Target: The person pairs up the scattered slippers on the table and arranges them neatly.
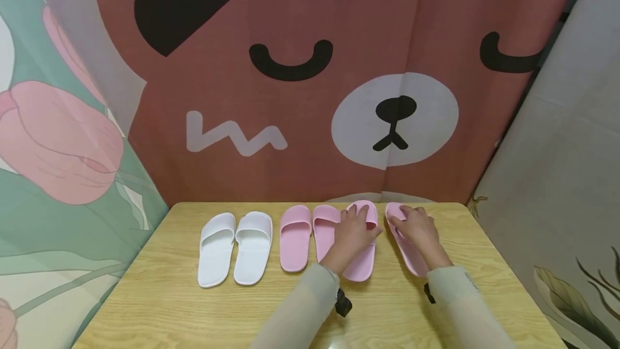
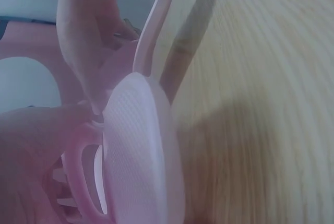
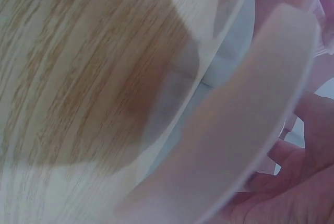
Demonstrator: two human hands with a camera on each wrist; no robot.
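Observation:
Two pink slippers are in my hands at the right of the row. My left hand (image 1: 352, 237) grips the left pink slipper (image 1: 359, 269) at its strap, the thumb out to the right. In the left wrist view, that slipper's footbed (image 2: 136, 145) stands beside the hand (image 2: 28, 145). My right hand (image 1: 420, 230) holds the other pink slipper (image 1: 411, 258) by its strap end, and this slipper slants. Curled fingers show behind its pale sole (image 3: 235, 125) in the right wrist view. Its sole appears raised off the wood there, with a shadow below.
Left of my hands lies another pink pair, one slipper (image 1: 295, 246) in full view and its mate (image 1: 325, 236) partly behind my left hand. Farther left is a white pair (image 1: 215, 263). All lie on a wooden table (image 1: 160, 295) before a bear-print curtain (image 1: 310, 106).

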